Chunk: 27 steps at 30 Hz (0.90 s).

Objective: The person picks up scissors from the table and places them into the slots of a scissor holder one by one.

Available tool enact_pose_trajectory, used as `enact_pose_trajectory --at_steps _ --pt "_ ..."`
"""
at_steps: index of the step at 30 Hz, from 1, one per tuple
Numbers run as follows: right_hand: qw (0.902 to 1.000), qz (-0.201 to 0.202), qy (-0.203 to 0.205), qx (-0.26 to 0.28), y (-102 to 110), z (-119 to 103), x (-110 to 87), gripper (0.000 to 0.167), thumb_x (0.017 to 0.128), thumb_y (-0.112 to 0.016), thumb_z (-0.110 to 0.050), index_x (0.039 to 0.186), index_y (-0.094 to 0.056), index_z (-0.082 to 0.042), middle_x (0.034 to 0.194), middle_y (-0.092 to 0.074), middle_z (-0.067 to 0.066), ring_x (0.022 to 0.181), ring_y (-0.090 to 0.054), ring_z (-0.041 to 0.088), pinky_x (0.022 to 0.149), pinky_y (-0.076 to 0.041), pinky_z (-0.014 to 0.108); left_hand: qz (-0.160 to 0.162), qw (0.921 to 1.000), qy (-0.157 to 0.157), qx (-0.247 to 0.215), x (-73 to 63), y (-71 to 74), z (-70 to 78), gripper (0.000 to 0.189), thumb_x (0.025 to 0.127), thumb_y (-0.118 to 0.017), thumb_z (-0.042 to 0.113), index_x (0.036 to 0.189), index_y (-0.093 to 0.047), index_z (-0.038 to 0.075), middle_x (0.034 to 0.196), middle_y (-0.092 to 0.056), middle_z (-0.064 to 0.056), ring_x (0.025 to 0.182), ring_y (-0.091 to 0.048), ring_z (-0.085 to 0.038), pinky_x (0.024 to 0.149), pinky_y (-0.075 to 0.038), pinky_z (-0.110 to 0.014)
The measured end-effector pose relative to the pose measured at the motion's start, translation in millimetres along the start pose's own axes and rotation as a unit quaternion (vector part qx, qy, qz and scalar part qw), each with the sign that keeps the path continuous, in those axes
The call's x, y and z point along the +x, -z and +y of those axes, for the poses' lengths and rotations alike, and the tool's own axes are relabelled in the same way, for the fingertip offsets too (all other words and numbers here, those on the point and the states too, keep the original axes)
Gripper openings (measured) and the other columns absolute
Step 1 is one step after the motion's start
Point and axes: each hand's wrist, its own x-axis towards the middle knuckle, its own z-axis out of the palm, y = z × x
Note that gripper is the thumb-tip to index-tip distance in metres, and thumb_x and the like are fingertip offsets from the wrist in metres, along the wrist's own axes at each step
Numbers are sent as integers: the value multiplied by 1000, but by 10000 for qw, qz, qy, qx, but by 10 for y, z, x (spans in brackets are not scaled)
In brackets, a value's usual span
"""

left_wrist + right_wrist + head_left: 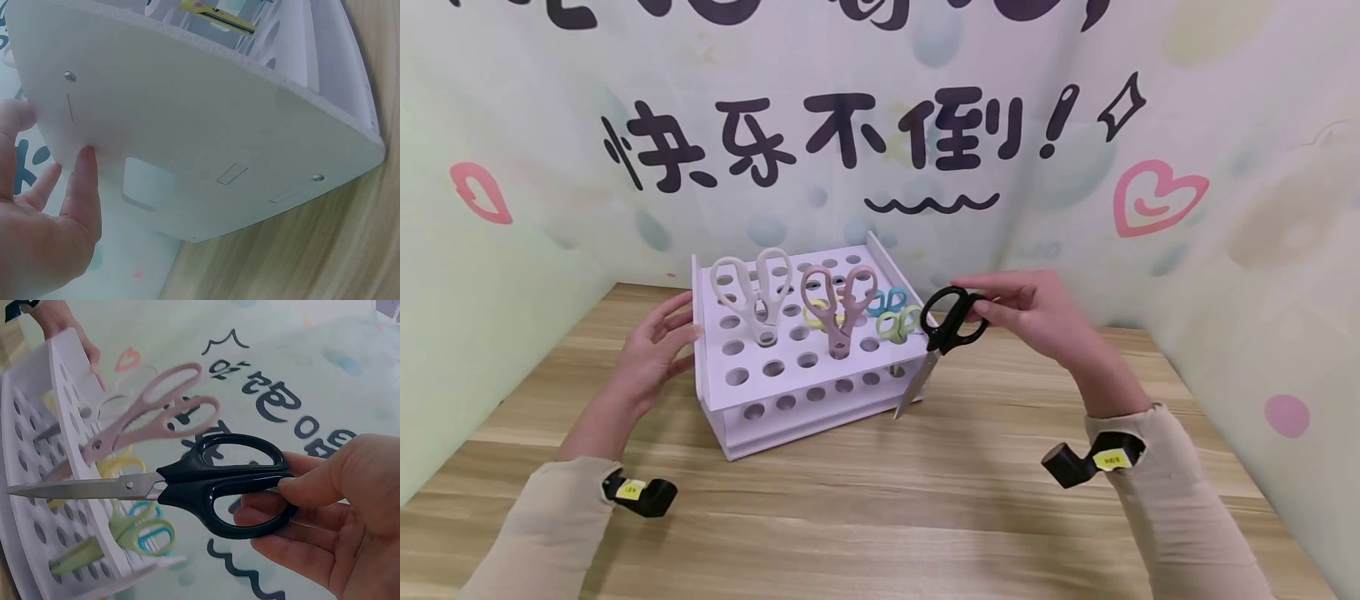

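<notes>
My right hand pinches a pair of black-handled scissors by one finger loop, thumb against fingers. In the head view the closed blades point down and to the left, just off the right front corner of a white rack with holes. My left hand is at the rack's left side, its fingertips against the white side panel. Standing in the rack's holes are white scissors, pink scissors and smaller green scissors. Yellow scissors and blue scissors sit partly hidden behind these.
The rack stands on a wood-grain table, turned slightly. Behind it hangs a pale printed cloth with dark lettering, close to the table's back edge. A light side wall borders the table at the left.
</notes>
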Motion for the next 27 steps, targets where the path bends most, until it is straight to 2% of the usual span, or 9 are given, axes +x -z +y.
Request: enact_pose_trajectory --at_steps 4,7,10,16,19,22,24,27 --pt "9994 -254 -36 243 -126 -121 54 32 87 -56 5 119 -60 1 105 -64 15 84 -66 16 76 -52 28 6 10000 -2 13 1 3 -4 58 90 -59 9 141 -34 16 117 -42 2 95 -53 -4 72 -51 -19" --pt "9990 -336 69 303 -220 -211 106 31 87 -56 6 117 -61 0 105 -65 13 84 -66 17 75 -53 29 14 10000 0 12 2 4 -3 59 90 -59 9 142 -33 15 117 -42 2 95 -54 -4 72 -51 -19" --pt "9989 -345 200 229 -313 -297 163 31 86 -57 6 116 -63 -2 103 -66 12 80 -65 17 67 -52 25 15 10000 1 10 0 5 4 60 90 -59 9 143 -32 14 118 -42 1 94 -54 -4 71 -51 -19" --pt "9970 -449 532 339 -475 -461 286 33 85 -57 10 116 -62 0 102 -66 13 73 -63 15 51 -41 20 10 10000 22 20 -3 7 19 59 90 -59 8 142 -33 16 119 -41 0 95 -53 -4 71 -51 -19" --pt "9955 -508 751 274 -522 -551 349 33 85 -58 9 116 -63 -2 97 -67 11 56 -52 11 47 -35 20 0 10000 20 35 -2 6 17 58 90 -59 8 141 -34 17 119 -40 -1 96 -53 -4 72 -51 -19" --pt "9936 -584 940 218 -555 -658 416 34 85 -58 8 116 -63 -3 94 -67 7 49 -38 12 43 -26 22 -17 10000 11 19 -3 5 13 57 90 -58 8 141 -35 17 120 -40 -1 97 -52 -5 72 -51 -19" --pt "9920 -623 1060 271 -578 -738 467 34 85 -57 9 116 -63 -2 93 -67 7 50 -46 11 44 -28 21 -17 10000 -2 15 -3 6 9 57 90 -58 8 141 -35 17 120 -40 -1 98 -52 -5 72 -51 -19" --pt "9898 -678 1212 317 -608 -850 545 34 85 -56 10 116 -63 -2 96 -68 8 62 -60 13 46 -34 21 -13 10000 -13 8 -6 4 6 56 90 -58 8 140 -36 17 119 -41 0 98 -51 -5 72 -51 -19"
